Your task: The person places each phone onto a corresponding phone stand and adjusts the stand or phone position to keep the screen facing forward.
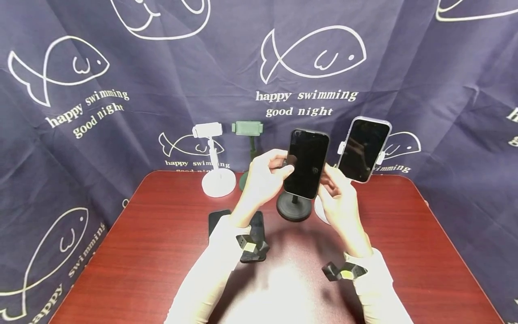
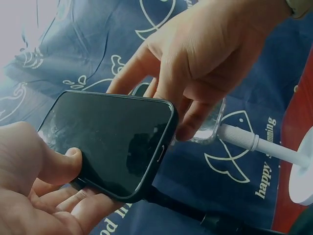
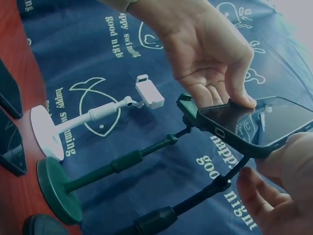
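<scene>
A black-cased smartphone (image 1: pixel 308 164) stands tilted upright above a black phone stand (image 1: pixel 294 208), whose round base is on the table. My left hand (image 1: pixel 263 177) pinches the phone's left edge, its thumb on the dark screen and its fingers behind. At the opposite edge, my right hand (image 1: pixel 340 198) grips the phone's side, with some fingers hidden behind it. The right wrist view shows the black stand's jointed arm (image 3: pixel 195 198) running up beneath the phone. The stand's clamp is hidden by the phone and hands.
Right of my hands, a second smartphone (image 1: pixel 363 150) in a pale case sits in a white stand. Back left are another white stand (image 1: pixel 218 182) and a green stand (image 1: pixel 247 128). Dark phones (image 1: pixel 257 225) lie under my left forearm on the red table (image 1: pixel 162 252). Patterned cloth hangs behind.
</scene>
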Available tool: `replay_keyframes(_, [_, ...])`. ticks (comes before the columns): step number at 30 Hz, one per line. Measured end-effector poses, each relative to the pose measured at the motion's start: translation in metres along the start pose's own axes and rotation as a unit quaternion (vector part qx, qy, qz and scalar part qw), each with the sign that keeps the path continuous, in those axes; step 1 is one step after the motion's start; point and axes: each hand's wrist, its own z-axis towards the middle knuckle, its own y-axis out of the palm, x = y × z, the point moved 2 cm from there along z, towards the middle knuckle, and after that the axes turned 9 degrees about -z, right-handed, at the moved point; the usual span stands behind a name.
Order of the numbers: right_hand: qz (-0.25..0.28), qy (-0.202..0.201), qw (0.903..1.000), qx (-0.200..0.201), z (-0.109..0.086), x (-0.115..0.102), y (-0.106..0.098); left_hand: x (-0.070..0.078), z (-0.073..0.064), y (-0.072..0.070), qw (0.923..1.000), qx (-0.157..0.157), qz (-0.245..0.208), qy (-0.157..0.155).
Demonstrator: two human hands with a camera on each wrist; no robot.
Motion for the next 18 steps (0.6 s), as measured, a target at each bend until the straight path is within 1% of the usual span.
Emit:
replay_keyframes(3, [0.016, -0.016, 0.9996, 0.018, -0.0001, 0.0006, -0.0003, 0.0028, -0.0013, 0.0019, 0.9999, -0.005, 0.008, 0.007])
replay_keyframes(7, [0.037, -0.034, 0.9973, 0.054, -0.0009, 0.0, -0.0007, 0.0065, -0.0039, 0.0039, 0.9998, -0.011, 0.015, 0.006])
replay_keyframes(10, [0.045, -0.041, 0.9956, 0.072, -0.0018, -0.0008, -0.0009, 0.0082, -0.0049, 0.0052, 0.9994, -0.02, 0.027, 0.008])
replay_keyframes(12, [0.011, -0.056, 0.9954, 0.078, -0.0022, -0.0015, -0.0017, 0.0087, -0.005, 0.0058, 0.9991, -0.024, 0.033, 0.01])
replay_keyframes(14, [-0.042, -0.081, 0.9923, 0.084, -0.0022, -0.0021, -0.0029, 0.0092, -0.005, 0.0062, 0.9989, -0.027, 0.036, 0.013])
replay_keyframes(16, [-0.099, -0.11, 0.9846, 0.093, -0.0021, -0.0027, -0.0042, 0.0093, -0.0049, 0.0064, 0.9988, -0.027, 0.037, 0.016])
replay_keyframes(17, [-0.131, -0.126, 0.9781, 0.101, -0.0021, -0.0029, -0.0052, 0.0093, -0.005, 0.0066, 0.9988, -0.026, 0.037, 0.017])
replay_keyframes(18, [-0.15, -0.138, 0.9733, 0.106, -0.002, -0.0032, -0.006, 0.0094, -0.0052, 0.0067, 0.9989, -0.025, 0.037, 0.016])
